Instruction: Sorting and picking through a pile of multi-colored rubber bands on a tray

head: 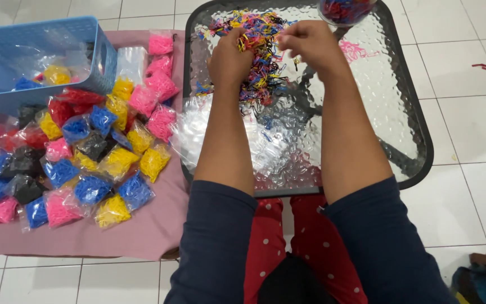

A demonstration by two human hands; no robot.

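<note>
There, a tangled multicoloured pile of rubber bands (260, 53) lay on the glass worktop (367, 112); left hand (229, 59) and right hand (310, 45), grips curled shut, pinched bands.

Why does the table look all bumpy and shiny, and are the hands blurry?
In the head view, the glass table is textured, so light breaks into small bright glints and what lies under it looks wavy. The left hand and right hand, over the mixed rubber bands, are slightly soft. The colourful packets look sharp, and the lighting is even with faint shadows.
</note>
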